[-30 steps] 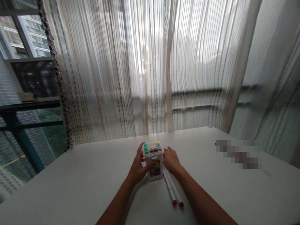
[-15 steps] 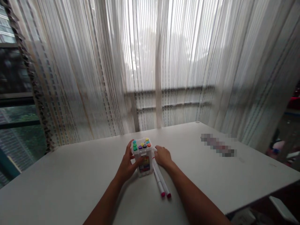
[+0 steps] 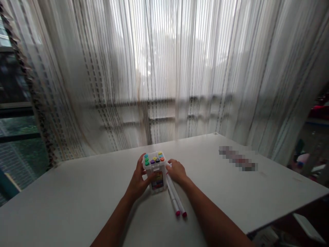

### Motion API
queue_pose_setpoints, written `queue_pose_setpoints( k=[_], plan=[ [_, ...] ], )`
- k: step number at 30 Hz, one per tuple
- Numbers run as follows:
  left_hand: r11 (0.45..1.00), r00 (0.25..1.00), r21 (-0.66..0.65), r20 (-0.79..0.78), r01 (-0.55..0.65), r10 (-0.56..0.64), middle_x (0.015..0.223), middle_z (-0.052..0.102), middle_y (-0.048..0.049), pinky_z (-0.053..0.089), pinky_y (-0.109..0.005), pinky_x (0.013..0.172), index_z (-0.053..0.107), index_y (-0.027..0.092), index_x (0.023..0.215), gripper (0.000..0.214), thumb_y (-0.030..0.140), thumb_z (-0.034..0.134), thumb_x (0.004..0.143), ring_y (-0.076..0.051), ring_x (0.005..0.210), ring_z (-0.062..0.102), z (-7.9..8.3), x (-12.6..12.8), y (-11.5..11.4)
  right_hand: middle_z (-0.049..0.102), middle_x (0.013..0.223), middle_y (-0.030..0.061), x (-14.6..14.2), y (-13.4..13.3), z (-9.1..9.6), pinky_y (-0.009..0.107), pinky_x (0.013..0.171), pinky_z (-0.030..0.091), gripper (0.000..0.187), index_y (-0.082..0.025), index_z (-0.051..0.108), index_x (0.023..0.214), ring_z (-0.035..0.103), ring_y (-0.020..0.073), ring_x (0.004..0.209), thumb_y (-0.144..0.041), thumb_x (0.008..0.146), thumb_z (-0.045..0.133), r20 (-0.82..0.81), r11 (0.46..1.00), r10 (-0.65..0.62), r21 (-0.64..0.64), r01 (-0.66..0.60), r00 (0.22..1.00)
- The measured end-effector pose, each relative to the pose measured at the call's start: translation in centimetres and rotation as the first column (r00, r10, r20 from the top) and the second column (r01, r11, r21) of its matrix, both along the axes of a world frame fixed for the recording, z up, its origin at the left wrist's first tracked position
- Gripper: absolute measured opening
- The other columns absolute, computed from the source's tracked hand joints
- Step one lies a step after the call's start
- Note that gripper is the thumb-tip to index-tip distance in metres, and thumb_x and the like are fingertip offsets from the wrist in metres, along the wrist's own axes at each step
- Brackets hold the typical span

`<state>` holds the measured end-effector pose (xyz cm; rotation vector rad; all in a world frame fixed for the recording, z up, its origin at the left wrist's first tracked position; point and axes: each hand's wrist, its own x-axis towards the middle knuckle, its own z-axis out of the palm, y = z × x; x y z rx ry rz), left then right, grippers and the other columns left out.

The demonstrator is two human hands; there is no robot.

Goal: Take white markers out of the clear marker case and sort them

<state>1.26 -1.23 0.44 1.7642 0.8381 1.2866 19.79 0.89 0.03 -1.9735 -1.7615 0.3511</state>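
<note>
My left hand is wrapped around the left side of a clear plastic marker box, its thumb across the front near the label. The box stands upright on the white table, with several coloured marker ends showing at its top: green, teal, purple, black, yellow and orange. Close to the box's right side, my right hand is closed, and a white marker shows at its fingertips, mostly hidden. Two white markers with pinkish-red ends lie side by side on the table, below the right hand and beside the box.
The white table reaches back to a sheer striped curtain in front of a window. A blurred-out long object lies at the right of the table. Off the table's right edge are some items, including a white one.
The view has shifted slightly, and the curtain folds have moved. Both hands stay at the box in nearly the same pose, and the two markers on the table lie as before.
</note>
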Motion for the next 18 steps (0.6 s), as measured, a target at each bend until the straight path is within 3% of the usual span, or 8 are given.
queue_pose_setpoints(
  k=[18],
  plan=[
    [1.000,1.000,0.009,-0.024,-0.006,0.006,0.125,0.051,-0.0125,0.048,-0.038,0.087,0.017,0.019,0.137,0.083,0.041,0.066,0.074,-0.026,0.108,0.055,0.31,0.10,-0.30,0.065,0.108,0.0108,-0.11,-0.12,-0.01,0.030,0.081,0.041,0.032,-0.016,0.061,0.108,0.059,0.0230,0.101,-0.026,0.082,0.046,0.036,1.000,0.021,-0.017,-0.020,0.999]
  ],
)
